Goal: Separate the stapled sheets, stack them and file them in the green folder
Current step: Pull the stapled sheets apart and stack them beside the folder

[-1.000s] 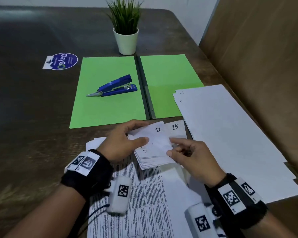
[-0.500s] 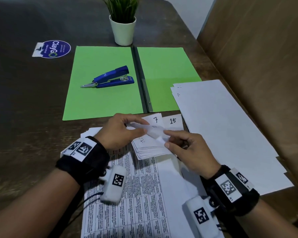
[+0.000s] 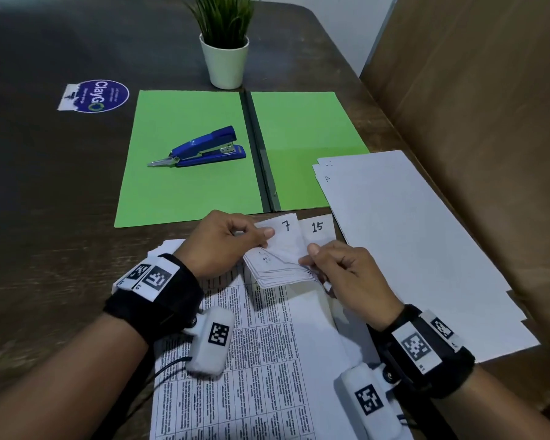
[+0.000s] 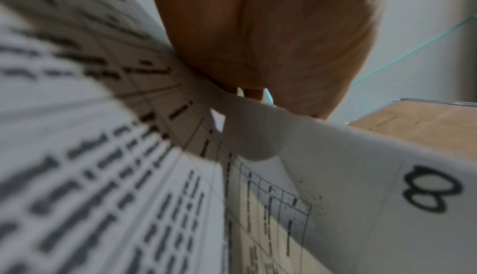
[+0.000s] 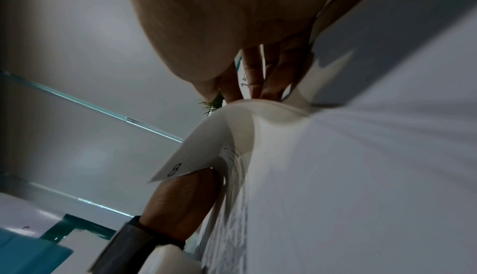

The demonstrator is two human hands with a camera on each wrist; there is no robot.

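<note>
I read "7" on the folded-back corner [image 3: 286, 226] of the stapled sheets [image 3: 280, 268], "15" on the sheet corner [image 3: 317, 227] beside it, "8" on another corner [image 4: 426, 188], and "ClayGO" on the round blue sticker [image 3: 100, 96].

Other stuff around: a little potted plant [image 3: 225, 42] in a white pot sits far out past the hands, a round blue ClayGo sticker [image 3: 96, 96] is stuck on the dark counter [image 3: 45, 192] up and left.

I note a matt green card folder [image 3: 185, 173], glossy blue plastic stapler [image 3: 204, 149] with metal tip, and dark wood-grain tabletop [image 3: 45, 185].
</note>
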